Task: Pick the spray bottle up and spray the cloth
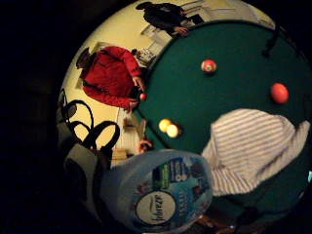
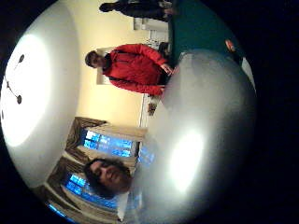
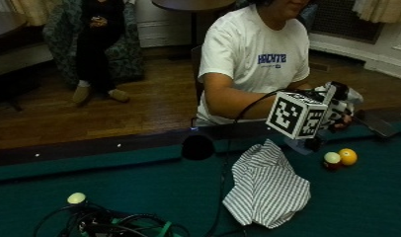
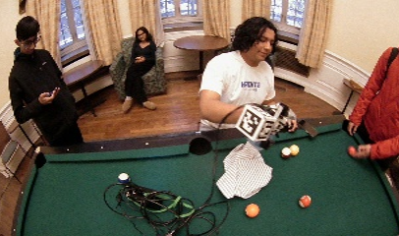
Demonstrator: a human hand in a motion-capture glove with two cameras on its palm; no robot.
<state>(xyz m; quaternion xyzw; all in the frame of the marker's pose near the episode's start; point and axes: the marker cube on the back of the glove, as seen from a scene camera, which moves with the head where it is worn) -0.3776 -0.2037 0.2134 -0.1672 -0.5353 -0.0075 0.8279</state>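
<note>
- The person in a white T-shirt stands behind the green-felt counter (image 3: 121, 177), in the upper middle of the outside view, with the gloved right hand (image 3: 339, 106) raised at the right of the frame, above the counter's near rail.
- The grip: the outside views hide the fingers behind the glove's gear, so how they stand cannot be told; the spray bottle (image 1: 161, 192) fills much of both palm views, so it sits close against the palm.
- In the little-finger-side palm view the bottle's pale body and blue label show, with the striped cloth (image 1: 253, 151) lying on the felt just beyond it.
- In the thumb-side palm view the bottle (image 2: 205, 140) is a broad pale surface covering the right half of the picture.
- The striped cloth (image 3: 266, 190) lies crumpled on the felt at lower centre of the outside view, below and left of the hand, apart from it.
- A yellow ball (image 3: 347, 156) and a pale ball (image 3: 332, 159) sit touching on the felt just right of the cloth.
- A tangle of black cables (image 3: 101, 222) lies at the lower left, with a pale ball (image 3: 76, 198) beside it.
</note>
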